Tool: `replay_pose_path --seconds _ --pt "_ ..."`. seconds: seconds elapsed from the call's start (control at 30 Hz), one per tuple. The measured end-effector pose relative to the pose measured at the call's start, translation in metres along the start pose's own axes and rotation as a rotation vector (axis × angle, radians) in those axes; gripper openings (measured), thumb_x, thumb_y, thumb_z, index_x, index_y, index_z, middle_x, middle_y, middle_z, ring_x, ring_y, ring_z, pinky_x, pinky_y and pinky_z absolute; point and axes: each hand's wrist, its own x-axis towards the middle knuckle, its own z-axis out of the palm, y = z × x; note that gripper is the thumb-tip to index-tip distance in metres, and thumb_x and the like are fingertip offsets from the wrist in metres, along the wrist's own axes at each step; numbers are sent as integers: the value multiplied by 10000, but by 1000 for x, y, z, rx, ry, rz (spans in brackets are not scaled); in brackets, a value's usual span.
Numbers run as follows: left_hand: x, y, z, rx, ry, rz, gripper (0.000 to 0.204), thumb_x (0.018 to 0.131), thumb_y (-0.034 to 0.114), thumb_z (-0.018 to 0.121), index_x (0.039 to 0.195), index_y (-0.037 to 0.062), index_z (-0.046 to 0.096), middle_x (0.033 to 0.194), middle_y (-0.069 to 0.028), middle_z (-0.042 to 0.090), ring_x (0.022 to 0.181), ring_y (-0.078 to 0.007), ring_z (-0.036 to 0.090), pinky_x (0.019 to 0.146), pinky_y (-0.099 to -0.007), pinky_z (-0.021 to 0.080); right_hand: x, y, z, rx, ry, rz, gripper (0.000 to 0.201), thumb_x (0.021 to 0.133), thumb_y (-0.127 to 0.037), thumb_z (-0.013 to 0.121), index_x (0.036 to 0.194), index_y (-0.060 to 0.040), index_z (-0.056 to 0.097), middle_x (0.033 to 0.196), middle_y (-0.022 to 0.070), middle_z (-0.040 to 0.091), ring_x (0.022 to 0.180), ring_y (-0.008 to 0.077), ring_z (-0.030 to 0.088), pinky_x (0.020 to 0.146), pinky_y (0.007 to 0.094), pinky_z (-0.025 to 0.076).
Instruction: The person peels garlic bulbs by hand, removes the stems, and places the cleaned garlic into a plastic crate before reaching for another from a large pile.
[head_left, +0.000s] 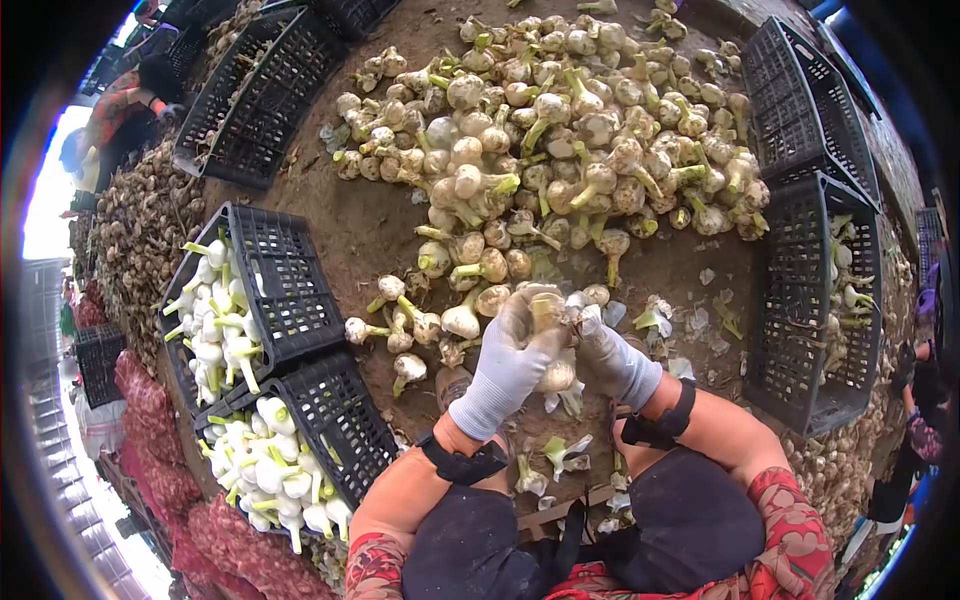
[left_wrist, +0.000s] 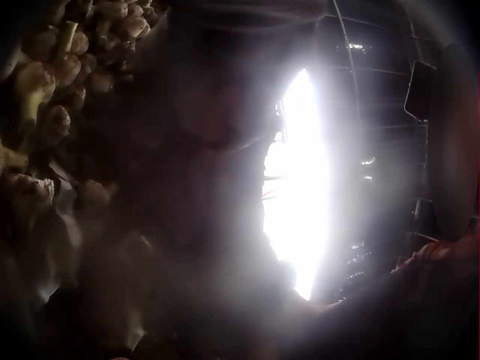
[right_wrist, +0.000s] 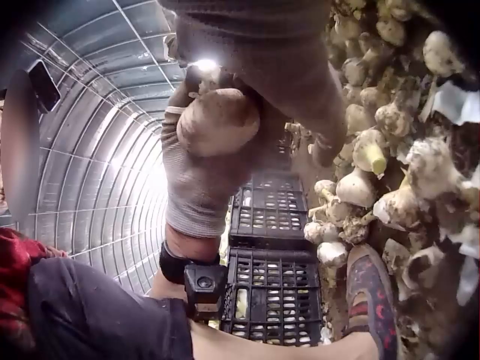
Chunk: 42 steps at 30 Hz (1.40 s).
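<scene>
In the head view the gloved left hand curls round a garlic bulb between the knees. Close against it, the gloved right hand has its fingers bent at the bulb's root end, touching it. The right wrist view shows a bulb held in the left hand, with the right hand over it. The left wrist view is too dark to tell the fingers. A large pile of untrimmed bulbs lies ahead of the hands.
Black crates of white peeled bulbs stand at the left, one nearest the left forearm. Another crate is at the right. Loose skins lie on the ground; other people are at the edges.
</scene>
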Motion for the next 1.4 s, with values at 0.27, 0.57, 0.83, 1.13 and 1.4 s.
replay_pose_path --seconds 0.27,0.57,0.83,1.13,1.4 --pt "1 -7 -11 -122 -5 -90 210 905 112 672 1099 30 666 998 -21 682 852 -86 633 732 -251 546 0 0 13 5 8 -69 712 944 -566 503 1430 -56 396 1388 82 494 1264 191 490 1067 365 404" --pt "-1 1 -14 -284 -93 -215 212 889 86 671 1094 42 650 1005 -16 660 909 -112 632 796 -289 553 -1 1 13 17 -34 -26 749 936 -597 479 1440 -53 372 1393 92 487 1252 196 506 1058 367 421" --pt "2 -11 -16 -352 -74 -169 213 887 105 691 1083 26 670 990 -25 684 853 -103 654 738 -267 559 0 3 17 -2 -27 -40 739 948 -591 454 1443 -51 354 1376 94 495 1236 188 519 1035 368 447" --pt "-1 -5 -15 -329 -104 -144 228 867 91 669 1084 20 663 1003 -33 680 900 -117 641 809 -279 534 -1 7 11 -53 -61 -92 764 949 -601 438 1465 -50 319 1388 93 480 1253 185 498 1038 352 433" --pt "12 -16 -20 -224 135 76 222 935 182 614 1067 5 638 978 -46 673 892 -130 635 778 -288 539 6 1 2 -359 21 -54 1050 729 -552 777 1487 -45 256 1399 100 441 1256 176 468 1011 324 432"
